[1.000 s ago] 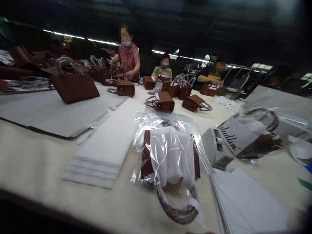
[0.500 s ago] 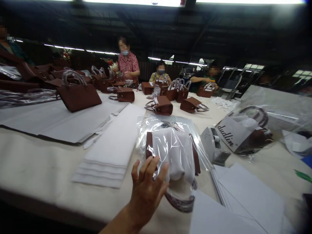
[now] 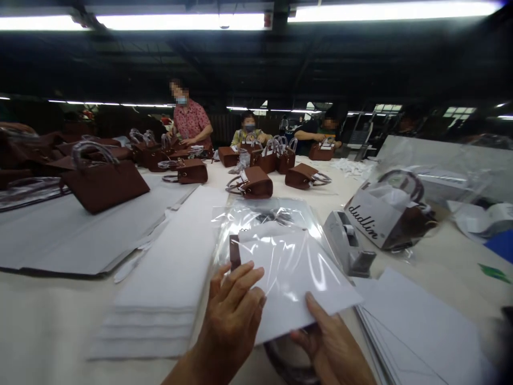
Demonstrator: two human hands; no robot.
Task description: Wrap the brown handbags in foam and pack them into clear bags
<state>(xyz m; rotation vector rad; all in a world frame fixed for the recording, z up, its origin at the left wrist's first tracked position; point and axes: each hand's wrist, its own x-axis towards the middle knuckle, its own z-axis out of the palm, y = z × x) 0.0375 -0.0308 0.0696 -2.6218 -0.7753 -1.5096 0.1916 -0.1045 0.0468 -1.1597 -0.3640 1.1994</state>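
Observation:
A brown handbag lies in a clear plastic bag in front of me, mostly hidden by a white card. Glossy film with bright reflections covers much of the card. My right hand pinches the card's near edge, thumb on top and fingers underneath. My left hand is at the card's left side, its bent fingers closed at the edge of the clear bag. The handbag's wrapped handle shows below the card, partly behind my right hand.
White folded sheets lie left, loose white cards right. A grey tape dispenser stands beside the bag, near a bagged handbag with a "dudlin" card. Brown handbags stand farther back; several people work across the table.
My right hand has come into view with a white card, which now covers the handbag and its white wrapping. My left hand's fingers have drawn closer together. The view has tilted up slightly.

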